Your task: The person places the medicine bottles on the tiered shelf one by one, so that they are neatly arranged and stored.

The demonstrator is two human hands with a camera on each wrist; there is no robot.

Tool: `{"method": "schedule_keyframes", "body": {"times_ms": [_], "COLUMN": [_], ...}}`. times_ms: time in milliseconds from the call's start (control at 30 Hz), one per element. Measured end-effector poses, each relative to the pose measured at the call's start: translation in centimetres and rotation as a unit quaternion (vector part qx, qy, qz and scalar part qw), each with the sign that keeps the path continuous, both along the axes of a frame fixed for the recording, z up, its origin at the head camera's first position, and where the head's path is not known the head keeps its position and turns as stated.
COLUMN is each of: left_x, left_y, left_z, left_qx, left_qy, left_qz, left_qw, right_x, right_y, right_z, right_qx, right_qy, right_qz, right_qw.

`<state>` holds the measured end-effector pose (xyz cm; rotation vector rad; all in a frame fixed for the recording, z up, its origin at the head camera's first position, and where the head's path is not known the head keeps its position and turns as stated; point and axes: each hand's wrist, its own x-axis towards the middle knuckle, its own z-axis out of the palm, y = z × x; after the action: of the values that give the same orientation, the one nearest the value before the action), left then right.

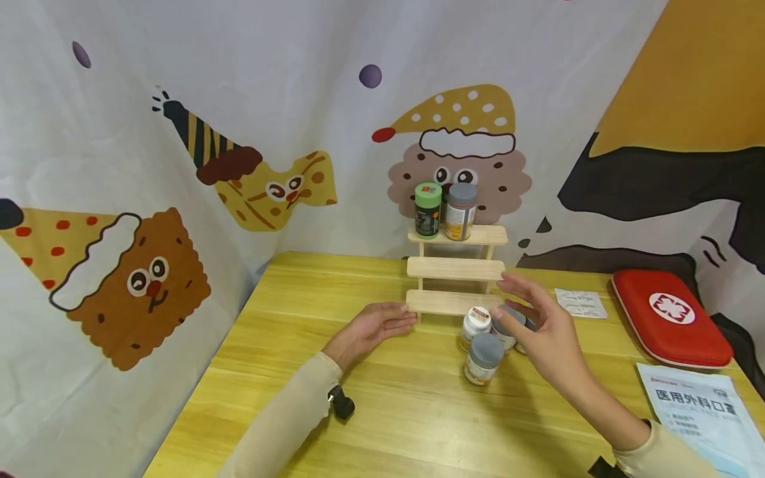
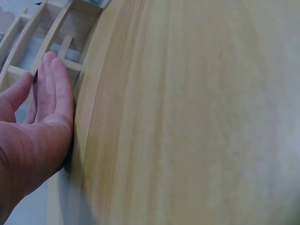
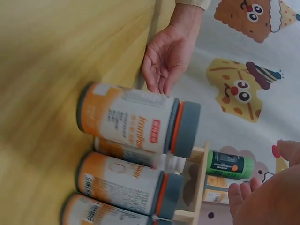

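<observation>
Bottles (image 1: 481, 362) stand just in front of the rack (image 1: 455, 268), the right hand (image 1: 548, 335) empty and spread beside them, the left hand (image 1: 375, 327) straight-fingered at the rack's left end, so I'd brace it lightly while gripping one bottle squarely.

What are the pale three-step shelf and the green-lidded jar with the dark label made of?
The pale three-step shelf looks like unpainted wood with a matte finish: its slats are tan and show little shine. The green-lidded jar with the dark label is probably smooth plastic, going by the lid's even, moulded-looking colour, though glass can't be ruled out for the body.
</observation>
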<state>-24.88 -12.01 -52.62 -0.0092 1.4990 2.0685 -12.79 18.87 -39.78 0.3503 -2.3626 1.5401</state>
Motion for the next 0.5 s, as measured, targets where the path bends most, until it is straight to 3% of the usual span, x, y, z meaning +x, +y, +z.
{"method": "schedule_keyframes", "body": {"times_ms": [500], "left_x": [0.1], "left_y": [0.1], "left_z": [0.2], "left_qx": [-0.004], "left_qy": [0.004], "left_qz": [-0.006], "left_qw": [1.0], "right_x": [2.7], "right_y": [1.4], "right_z": [-4.3], "right_qx": [-0.038], "right_qy": [-0.058], "right_qz": [-0.013], "right_qw": [0.998]}}
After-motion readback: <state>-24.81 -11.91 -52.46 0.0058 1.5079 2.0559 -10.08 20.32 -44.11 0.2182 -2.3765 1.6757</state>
